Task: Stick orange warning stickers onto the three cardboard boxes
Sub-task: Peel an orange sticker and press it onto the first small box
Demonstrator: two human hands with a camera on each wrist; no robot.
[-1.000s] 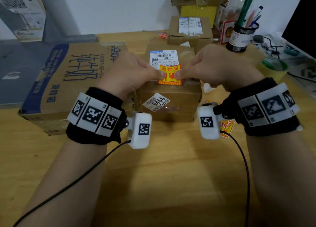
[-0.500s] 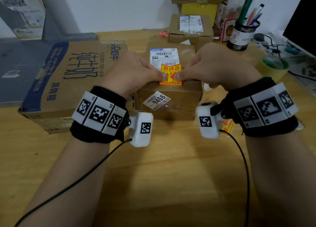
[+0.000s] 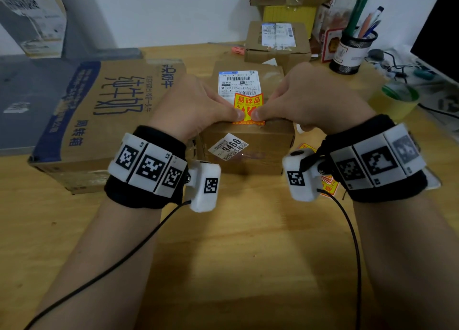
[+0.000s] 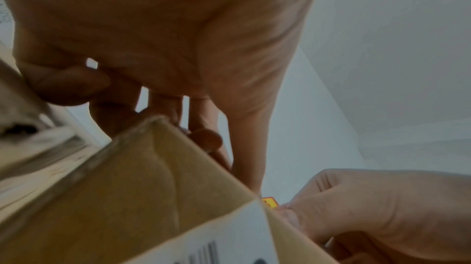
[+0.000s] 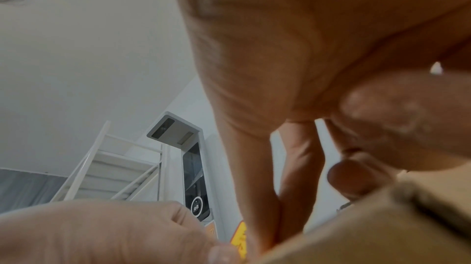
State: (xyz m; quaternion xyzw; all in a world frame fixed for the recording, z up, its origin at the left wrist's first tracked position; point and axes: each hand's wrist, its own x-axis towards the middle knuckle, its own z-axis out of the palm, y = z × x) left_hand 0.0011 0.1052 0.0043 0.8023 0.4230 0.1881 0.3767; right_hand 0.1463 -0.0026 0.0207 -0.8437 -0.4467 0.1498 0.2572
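An orange warning sticker [image 3: 248, 101] lies on top of the middle cardboard box [image 3: 248, 155], just below its white shipping label, its top edge slightly bowed. My left hand [image 3: 235, 109] and right hand [image 3: 260, 108] meet over it; each thumb tip presses its lower half while the index finger reaches its upper corner, pinching it. The wrist views show slivers of the sticker [image 4: 270, 202] [image 5: 241, 236] at the box edge [image 4: 153, 197]. A large printed box [image 3: 104, 121] lies to the left and a small box [image 3: 275, 49] stands behind.
Spare orange stickers [image 3: 327, 185] lie on the wooden table under my right wrist. A mesh pen holder [image 3: 352, 51], a roll of tape [image 3: 397, 101], cables and a dark monitor edge [image 3: 442, 31] crowd the right side. More boxes are stacked at the back.
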